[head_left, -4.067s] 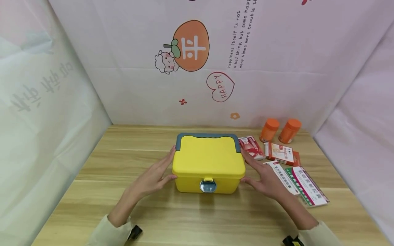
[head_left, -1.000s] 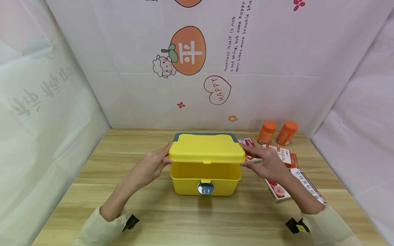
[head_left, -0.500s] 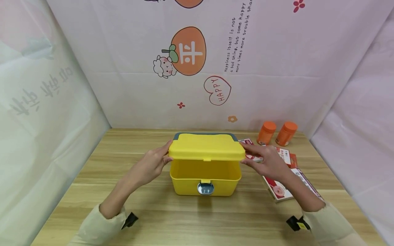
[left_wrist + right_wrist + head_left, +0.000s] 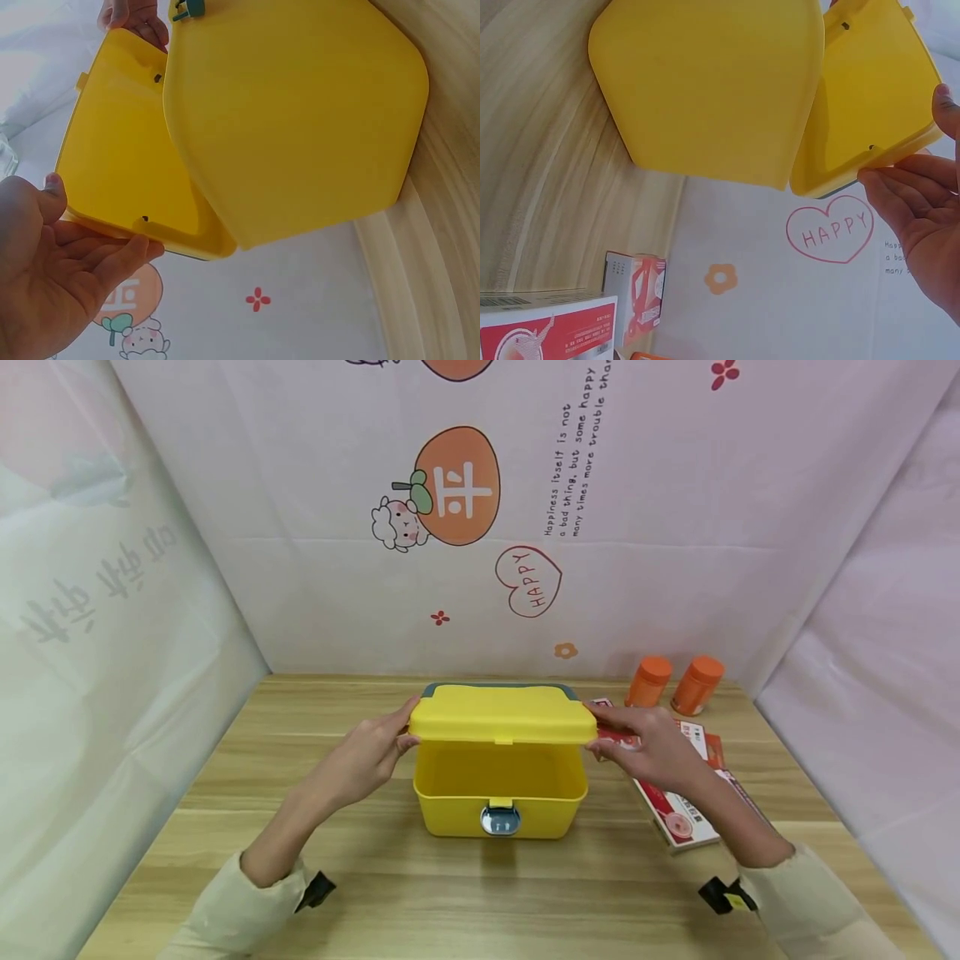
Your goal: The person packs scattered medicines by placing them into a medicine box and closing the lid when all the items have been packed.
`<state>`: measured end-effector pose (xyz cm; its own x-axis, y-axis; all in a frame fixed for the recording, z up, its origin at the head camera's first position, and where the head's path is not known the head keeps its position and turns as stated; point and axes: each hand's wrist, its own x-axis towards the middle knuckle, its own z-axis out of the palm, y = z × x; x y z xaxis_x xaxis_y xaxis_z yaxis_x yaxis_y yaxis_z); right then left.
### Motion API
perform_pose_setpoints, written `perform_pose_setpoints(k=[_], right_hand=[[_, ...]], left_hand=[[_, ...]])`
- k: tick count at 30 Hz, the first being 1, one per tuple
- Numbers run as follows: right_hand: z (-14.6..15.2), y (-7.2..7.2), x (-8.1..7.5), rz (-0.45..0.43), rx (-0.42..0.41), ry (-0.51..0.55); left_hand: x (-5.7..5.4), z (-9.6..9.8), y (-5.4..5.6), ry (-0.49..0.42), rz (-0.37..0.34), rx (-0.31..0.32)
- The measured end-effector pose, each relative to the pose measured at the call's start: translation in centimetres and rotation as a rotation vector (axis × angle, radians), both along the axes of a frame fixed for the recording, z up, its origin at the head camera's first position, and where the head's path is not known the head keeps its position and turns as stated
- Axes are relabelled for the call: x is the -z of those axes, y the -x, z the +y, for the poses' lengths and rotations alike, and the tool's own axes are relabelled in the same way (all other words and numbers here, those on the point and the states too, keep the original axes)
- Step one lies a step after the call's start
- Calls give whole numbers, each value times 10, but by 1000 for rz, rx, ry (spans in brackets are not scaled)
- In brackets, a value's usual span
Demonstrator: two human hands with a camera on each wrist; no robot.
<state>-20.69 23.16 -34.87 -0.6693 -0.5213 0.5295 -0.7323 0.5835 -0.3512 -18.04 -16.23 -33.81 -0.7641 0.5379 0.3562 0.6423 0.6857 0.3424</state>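
A yellow plastic storage box (image 4: 450,818) stands on the table, its lid (image 4: 502,714) tilted up at the front and still joined at the back. Its inside looks bare through the gap. On the front wall hangs a grey latch (image 4: 500,820), undone from the lid. My left hand (image 4: 365,762) pinches the lid's left edge, thumb at the front corner and fingers along the side, as the left wrist view shows with the lid's underside (image 4: 120,142). At the opposite edge my right hand (image 4: 660,756) grips the lid the same way, thumb on the rim (image 4: 922,139).
Right of the box lie several medicine cartons, among them a red-and-white carton (image 4: 678,822) partly behind my right forearm. Two orange bottles (image 4: 649,681) (image 4: 697,685) stand at the back right. A printed cloth (image 4: 330,610) closes off the back of the wooden table (image 4: 300,727).
About four seconds ago the lid was down on the box. Both hands have since raised its front edge, and over the last second it has risen slightly further.
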Motion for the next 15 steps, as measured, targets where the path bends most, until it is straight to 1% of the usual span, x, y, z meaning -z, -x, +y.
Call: perform_pose_setpoints(k=[10,15], right_hand=[[0,3,-5,-15,-31,3],[-1,4,-9,-62,-32,2]], left_hand=[[-7,-1,6,-8,-15,17],[-10,-2,7,-6,-25,22]])
